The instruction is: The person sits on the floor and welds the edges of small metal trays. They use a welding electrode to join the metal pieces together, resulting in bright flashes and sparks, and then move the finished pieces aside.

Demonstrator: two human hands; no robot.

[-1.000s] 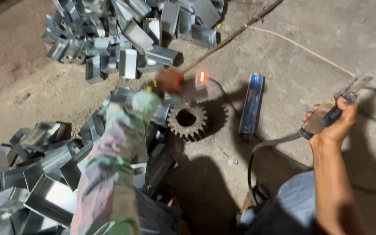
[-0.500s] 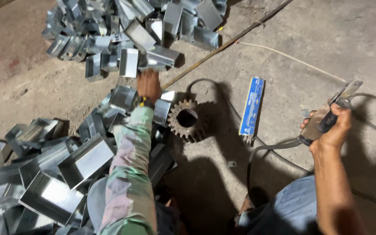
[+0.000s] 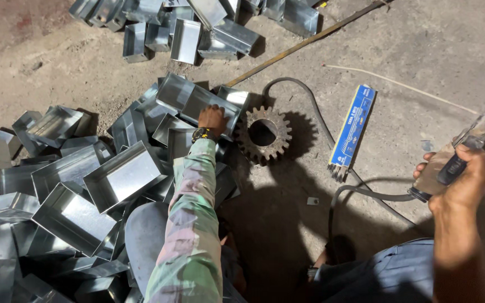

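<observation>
One long, flat blue cardboard box [image 3: 352,126] with small yellow and white marks lies on the grey floor, right of the toothed metal wheel [image 3: 263,134]. Thin rods poke out its lower end.

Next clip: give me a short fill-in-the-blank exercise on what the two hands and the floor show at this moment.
1. The left hand rests on a sheet-metal ____ beside the gear.
2. The right hand holds a welding electrode holder joined to a dark ____.
3. The blue packet of rods lies to the ____ of the gear.

Missing words: tray; cable; right
</observation>
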